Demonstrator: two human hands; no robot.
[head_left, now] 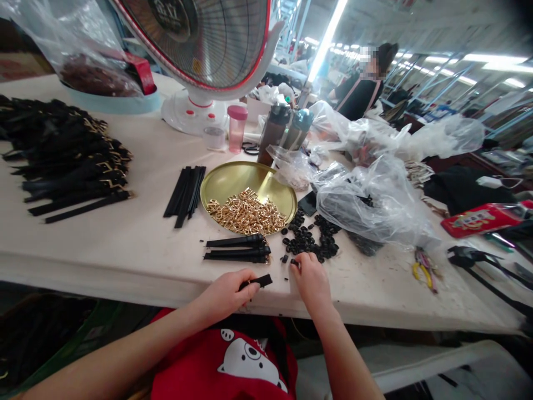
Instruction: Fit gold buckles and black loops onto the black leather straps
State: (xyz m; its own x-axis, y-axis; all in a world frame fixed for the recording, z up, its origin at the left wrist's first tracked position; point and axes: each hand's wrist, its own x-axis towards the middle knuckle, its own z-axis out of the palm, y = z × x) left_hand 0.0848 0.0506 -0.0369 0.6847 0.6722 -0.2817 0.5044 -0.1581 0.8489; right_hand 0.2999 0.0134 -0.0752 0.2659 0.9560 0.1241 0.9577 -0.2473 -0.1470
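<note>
Near the table's front edge, my left hand (228, 295) is closed around a black strap (261, 281), whose end sticks out past the thumb. To the right, my right hand (311, 278) pinches a small black ring-like piece (295, 262) at the edge of a pile of small black loops (306, 236). Between and beyond the hands, several finished-looking black straps (237, 254) lie stacked with gold metal ends pointing right. A round gold tray (216, 180) behind them bears a heap of small gold metal hooks (250, 214).
Flat black strips (186, 191) lie left of the tray; a large pile of black straps (70, 155) covers the far left. A heater (200, 44), bottles (275, 130) and clear plastic bags (375, 194) stand behind. Yellow-handled pliers (422, 272) lie right. Another person (360, 91) is in the background.
</note>
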